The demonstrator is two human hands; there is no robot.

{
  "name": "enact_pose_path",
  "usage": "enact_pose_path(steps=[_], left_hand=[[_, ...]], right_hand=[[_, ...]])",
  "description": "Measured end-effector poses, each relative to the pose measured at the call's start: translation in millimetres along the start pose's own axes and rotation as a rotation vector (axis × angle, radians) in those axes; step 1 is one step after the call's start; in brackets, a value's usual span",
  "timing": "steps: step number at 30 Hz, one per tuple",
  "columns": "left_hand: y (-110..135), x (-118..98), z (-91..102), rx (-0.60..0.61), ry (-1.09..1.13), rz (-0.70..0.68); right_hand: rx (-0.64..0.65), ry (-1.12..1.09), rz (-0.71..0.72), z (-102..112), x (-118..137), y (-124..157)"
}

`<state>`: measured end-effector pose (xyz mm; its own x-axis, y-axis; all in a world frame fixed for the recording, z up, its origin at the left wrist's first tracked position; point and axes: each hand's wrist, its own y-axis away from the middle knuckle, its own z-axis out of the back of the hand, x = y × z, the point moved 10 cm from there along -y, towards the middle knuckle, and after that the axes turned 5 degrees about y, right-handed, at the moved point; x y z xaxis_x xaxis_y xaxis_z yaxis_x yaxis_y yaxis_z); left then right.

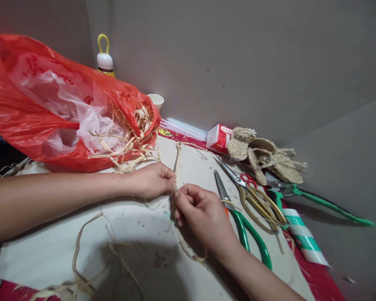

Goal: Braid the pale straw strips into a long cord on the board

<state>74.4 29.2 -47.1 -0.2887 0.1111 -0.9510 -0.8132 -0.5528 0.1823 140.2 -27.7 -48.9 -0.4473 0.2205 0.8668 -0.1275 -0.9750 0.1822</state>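
Note:
A thin braided straw cord (176,161) runs from the table's far edge toward me across the pale board (134,234). My left hand (152,179) is closed, pinching the cord from the left. My right hand (200,211) is closed too, its fingertips pinching the same cord just below the left hand. Loose straw strands (188,248) trail from under the right hand toward me.
A red plastic bag (50,108) spilling straw strips lies at the left. Green-handled scissors (244,225), gold-handled scissors (257,200) and green pruners (319,202) lie to the right. Woven straw pieces (263,154), a small red-white box (218,138), a paper cup (156,100) and a bottle (105,58) stand by the wall.

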Motion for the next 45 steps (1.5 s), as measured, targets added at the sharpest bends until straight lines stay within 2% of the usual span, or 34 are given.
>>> enact_pose_path(steps=[3, 6, 14, 17, 21, 26, 30, 32, 35, 37, 39, 41, 43, 45], left_hand=[[-0.8, 9.8, -5.0, 0.073, 0.165, 0.106], [0.6, 14.0, -6.2, 0.088, 0.211, 0.148], [2.5, 2.6, -4.8, 0.042, 0.073, 0.016], [2.5, 1.7, -4.8, 0.017, 0.089, 0.036], [3.3, 9.9, -5.1, -0.021, 0.177, 0.137], [3.8, 9.6, -2.8, -0.058, 0.226, 0.118], [4.6, 10.8, 1.7, -0.057, 0.338, 0.145], [3.8, 8.0, 2.3, -0.026, 0.447, 0.14], [2.3, 3.5, 1.3, 0.037, 0.571, 0.13], [1.8, 1.6, 0.3, 0.076, 0.601, 0.122], [1.5, -0.3, 0.9, 0.096, 0.591, 0.1], [1.5, -1.2, 2.7, 0.097, 0.555, 0.081], [1.4, -1.4, 4.6, 0.091, 0.517, 0.069], [1.3, -1.5, 6.0, 0.088, 0.496, 0.059]], right_hand=[[-0.092, 0.195, 0.099, 2.4, 7.1, 4.2], [-0.17, 0.401, 0.22, 5.6, 17.0, 8.5], [-0.282, 0.861, 0.507, -2.7, 41.6, 23.1], [-0.305, 1.006, 0.613, -9.7, 49.3, 30.4], [-0.285, 1.108, 0.655, -18.2, 52.0, 34.8], [-0.251, 1.086, 0.648, -23.6, 57.3, 37.7], [-0.065, 0.937, 0.574, -17.5, 61.7, 36.9], [-0.021, 0.758, 0.501, -0.8, 66.3, 31.5], [-0.199, 0.38, 0.284, 47.7, 63.8, 13.7], [-0.248, 0.098, 0.084, 63.2, 45.0, 0.9], [-0.116, -0.175, -0.09, 47.7, 24.8, -9.2], [0.117, -0.398, -0.188, 15.6, 16.4, -11.4], [0.309, -0.526, -0.205, -10.0, 18.4, -7.9], [0.388, -0.564, -0.186, -20.9, 20.1, -6.3]])
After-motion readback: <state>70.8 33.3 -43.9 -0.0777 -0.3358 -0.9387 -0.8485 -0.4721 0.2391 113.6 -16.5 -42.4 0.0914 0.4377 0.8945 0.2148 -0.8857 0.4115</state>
